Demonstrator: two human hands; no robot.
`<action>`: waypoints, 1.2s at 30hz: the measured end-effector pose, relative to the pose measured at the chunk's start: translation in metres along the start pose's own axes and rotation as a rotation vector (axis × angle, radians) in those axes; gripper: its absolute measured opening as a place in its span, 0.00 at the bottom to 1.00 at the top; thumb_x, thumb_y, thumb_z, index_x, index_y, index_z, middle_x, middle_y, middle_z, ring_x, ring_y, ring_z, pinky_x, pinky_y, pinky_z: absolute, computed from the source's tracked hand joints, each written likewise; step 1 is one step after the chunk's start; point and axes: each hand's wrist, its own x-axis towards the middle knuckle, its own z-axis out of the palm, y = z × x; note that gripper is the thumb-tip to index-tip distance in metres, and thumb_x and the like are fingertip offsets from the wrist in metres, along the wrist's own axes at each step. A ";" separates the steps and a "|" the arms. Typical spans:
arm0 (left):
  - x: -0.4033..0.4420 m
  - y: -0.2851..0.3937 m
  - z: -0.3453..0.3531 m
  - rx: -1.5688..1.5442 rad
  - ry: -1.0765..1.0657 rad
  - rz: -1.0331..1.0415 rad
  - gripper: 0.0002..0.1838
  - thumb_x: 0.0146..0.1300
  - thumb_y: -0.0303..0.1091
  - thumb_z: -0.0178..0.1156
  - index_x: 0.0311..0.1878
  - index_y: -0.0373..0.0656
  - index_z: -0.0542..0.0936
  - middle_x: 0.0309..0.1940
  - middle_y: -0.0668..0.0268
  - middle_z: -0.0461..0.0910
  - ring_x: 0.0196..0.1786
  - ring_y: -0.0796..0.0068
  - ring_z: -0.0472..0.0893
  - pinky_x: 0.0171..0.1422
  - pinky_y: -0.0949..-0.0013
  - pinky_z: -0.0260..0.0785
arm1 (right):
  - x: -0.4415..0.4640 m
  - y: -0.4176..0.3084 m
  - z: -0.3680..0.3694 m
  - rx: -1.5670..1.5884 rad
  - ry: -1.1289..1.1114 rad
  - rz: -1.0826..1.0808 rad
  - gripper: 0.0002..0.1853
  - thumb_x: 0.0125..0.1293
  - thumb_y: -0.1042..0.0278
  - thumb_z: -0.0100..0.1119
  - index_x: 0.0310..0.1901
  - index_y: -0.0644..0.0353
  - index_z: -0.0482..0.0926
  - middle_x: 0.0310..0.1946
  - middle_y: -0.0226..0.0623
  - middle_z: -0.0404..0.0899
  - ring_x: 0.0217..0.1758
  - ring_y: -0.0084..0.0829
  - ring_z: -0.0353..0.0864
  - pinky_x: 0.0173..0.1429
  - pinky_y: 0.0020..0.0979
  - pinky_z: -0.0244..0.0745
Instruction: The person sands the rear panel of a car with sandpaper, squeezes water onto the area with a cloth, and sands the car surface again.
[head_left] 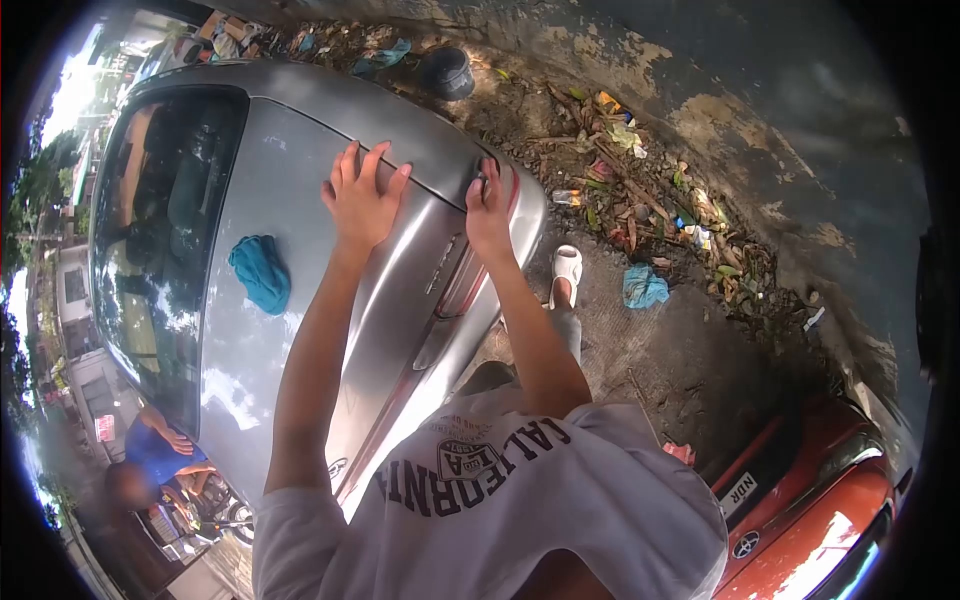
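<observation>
As the glossy silver metal car (370,95) stands before the person in the head view, the bare left hand (363,208) lies on its smooth silver boot lid (300,190), fingers spread. The bare right hand (487,222) is at the rear corner beside the red tail lamp (515,197) — fingers close together, though whether they pinch anything I cannot tell. A crumpled teal cloth (262,275) (apart from both hands) rests on the lid, nearer the left. A round dark-grey container (447,73) stands on the ground beyond the car.
</observation>
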 end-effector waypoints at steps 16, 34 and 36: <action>-0.004 0.008 -0.009 -0.004 0.033 0.038 0.27 0.69 0.59 0.60 0.68 0.65 0.76 0.74 0.57 0.66 0.77 0.51 0.61 0.77 0.39 0.47 | 0.004 -0.011 -0.038 -0.334 -0.194 0.044 0.33 0.80 0.52 0.44 0.79 0.61 0.55 0.81 0.48 0.49 0.84 0.49 0.48 0.84 0.47 0.46; -0.007 0.009 -0.015 0.001 0.004 0.022 0.26 0.67 0.56 0.62 0.67 0.64 0.76 0.74 0.59 0.65 0.78 0.52 0.60 0.78 0.37 0.46 | 0.000 0.000 -0.038 -0.315 -0.237 0.029 0.33 0.79 0.56 0.45 0.81 0.48 0.51 0.83 0.33 0.46 0.86 0.47 0.42 0.80 0.67 0.40; -0.001 0.009 -0.012 0.014 -0.001 0.018 0.26 0.68 0.56 0.62 0.67 0.64 0.76 0.74 0.59 0.64 0.77 0.52 0.60 0.78 0.38 0.45 | -0.030 -0.031 -0.039 -0.225 -0.321 -0.061 0.32 0.80 0.54 0.42 0.81 0.48 0.50 0.83 0.31 0.46 0.86 0.47 0.41 0.80 0.68 0.38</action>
